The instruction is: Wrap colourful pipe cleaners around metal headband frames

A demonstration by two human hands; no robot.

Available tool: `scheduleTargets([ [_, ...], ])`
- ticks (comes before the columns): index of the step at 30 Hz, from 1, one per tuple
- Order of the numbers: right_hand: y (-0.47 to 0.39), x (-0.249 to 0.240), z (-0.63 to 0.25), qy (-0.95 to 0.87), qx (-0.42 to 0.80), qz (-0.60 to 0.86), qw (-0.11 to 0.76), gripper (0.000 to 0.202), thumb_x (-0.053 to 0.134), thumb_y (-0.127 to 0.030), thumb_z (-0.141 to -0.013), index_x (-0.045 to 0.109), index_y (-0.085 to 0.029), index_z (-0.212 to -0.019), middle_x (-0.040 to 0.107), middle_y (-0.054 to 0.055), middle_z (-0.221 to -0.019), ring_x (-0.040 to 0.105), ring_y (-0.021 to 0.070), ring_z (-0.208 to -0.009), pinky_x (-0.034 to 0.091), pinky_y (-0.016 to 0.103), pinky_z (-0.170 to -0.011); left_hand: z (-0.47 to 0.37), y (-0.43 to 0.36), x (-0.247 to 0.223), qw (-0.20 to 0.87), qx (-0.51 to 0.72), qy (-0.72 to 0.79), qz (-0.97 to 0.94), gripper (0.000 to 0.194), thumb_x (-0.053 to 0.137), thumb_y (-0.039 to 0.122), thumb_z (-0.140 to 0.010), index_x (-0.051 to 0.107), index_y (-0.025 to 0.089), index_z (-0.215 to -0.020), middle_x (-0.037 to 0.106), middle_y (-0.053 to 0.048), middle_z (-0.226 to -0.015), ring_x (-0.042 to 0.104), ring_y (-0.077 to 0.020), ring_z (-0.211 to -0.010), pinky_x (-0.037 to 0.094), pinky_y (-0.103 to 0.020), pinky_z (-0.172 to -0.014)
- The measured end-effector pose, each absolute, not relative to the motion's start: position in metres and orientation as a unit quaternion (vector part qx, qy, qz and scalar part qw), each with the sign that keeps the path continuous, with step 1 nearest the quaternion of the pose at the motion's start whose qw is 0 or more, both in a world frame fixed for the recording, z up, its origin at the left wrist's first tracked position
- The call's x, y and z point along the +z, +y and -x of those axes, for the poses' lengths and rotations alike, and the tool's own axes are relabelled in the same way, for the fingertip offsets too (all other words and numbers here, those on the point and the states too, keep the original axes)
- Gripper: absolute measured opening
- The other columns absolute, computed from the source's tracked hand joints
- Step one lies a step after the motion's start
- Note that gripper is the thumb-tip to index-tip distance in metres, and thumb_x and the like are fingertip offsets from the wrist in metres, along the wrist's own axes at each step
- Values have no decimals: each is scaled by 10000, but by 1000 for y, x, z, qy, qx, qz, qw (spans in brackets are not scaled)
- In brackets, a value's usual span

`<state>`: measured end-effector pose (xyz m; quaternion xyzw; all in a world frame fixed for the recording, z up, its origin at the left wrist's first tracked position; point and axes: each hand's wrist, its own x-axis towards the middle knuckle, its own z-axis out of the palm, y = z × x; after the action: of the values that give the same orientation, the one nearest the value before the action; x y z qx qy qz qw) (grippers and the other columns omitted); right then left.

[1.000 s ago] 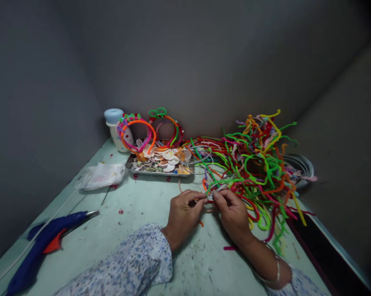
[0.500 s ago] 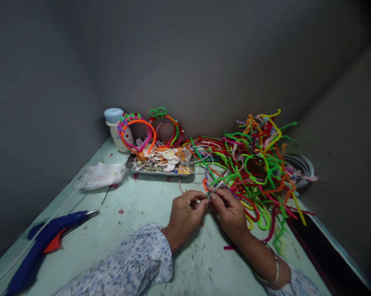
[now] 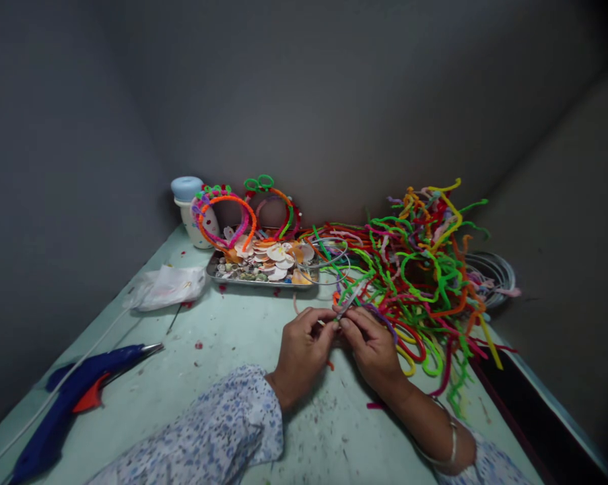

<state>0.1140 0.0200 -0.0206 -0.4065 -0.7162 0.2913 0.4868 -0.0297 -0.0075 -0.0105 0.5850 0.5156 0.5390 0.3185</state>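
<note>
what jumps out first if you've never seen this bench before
The big bright tangle of pipe cleaners at the right of the table, mostly green, red and yellow. In front of it the left hand and right hand pinch a thin grey strip together. A blue glue gun lies at the near left.

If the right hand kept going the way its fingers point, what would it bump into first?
Probably the left hand: the right hand points leftward, fingertips nearly touching it, both pinching a thin grey pipe cleaner. Depth is hard to judge.
</note>
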Motion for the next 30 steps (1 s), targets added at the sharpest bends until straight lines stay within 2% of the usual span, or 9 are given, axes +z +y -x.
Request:
scheduleTargets([
  [6, 20, -25, -115, -728, 277, 413, 472, 207, 548, -315, -922, 703, -213, -1013, 674, 67, -919, 638, 201, -849, 528, 305, -741, 30, -7, -13, 368, 535, 522, -553, 161, 575, 244, -872, 685, 183, -972, 715, -53, -916, 645, -138, -722, 504, -215, -605],
  [13, 21, -26, -114, -725, 272, 430, 465, 200, 553, -311, -920, 690, -206, -1020, 692, 77, -965, 648, 216, -897, 522, 333, -792, 30, -6, -13, 370, 547, 518, -544, 155, 570, 251, -873, 670, 169, -958, 702, -53, -896, 631, -145, -761, 499, -227, -661],
  [17, 20, -29, -114, -689, 314, 447, 476, 225, 572, -344, -905, 649, -204, -1063, 700, 73, -967, 663, 213, -839, 536, 328, -747, 31, -5, -13, 384, 551, 511, -537, 158, 575, 263, -869, 663, 167, -959, 688, -50, -894, 620, -145, -771, 494, -234, -685],
  [20, 19, -30, -115, -675, 331, 445, 487, 198, 583, -354, -898, 631, -210, -1024, 685, 58, -915, 651, 202, -796, 532, 307, -709, 31, -4, -12, 409, 558, 503, -517, 161, 581, 275, -863, 652, 162, -953, 678, -46, -874, 609, -143, -752, 489, -236, -675],
  [24, 20, -28, -116, -678, 344, 459, 460, 205, 571, -390, -899, 654, -203, -910, 656, 46, -807, 607, 189, -706, 501, 284, -631, 31, -3, -11, 435, 567, 495, -494, 156, 598, 268, -845, 641, 155, -943, 661, -37, -842, 588, -135, -723, 481, -236, -663],
  [30, 23, -21, -115, -579, 481, 460, 471, 284, 600, -473, -858, 648, -193, -851, 615, 6, -641, 558, 162, -571, 460, 257, -523, 29, -4, -8, 470, 568, 463, -492, 145, 608, 267, -840, 636, 147, -919, 654, -25, -800, 576, -123, -697, 468, -226, -645],
])
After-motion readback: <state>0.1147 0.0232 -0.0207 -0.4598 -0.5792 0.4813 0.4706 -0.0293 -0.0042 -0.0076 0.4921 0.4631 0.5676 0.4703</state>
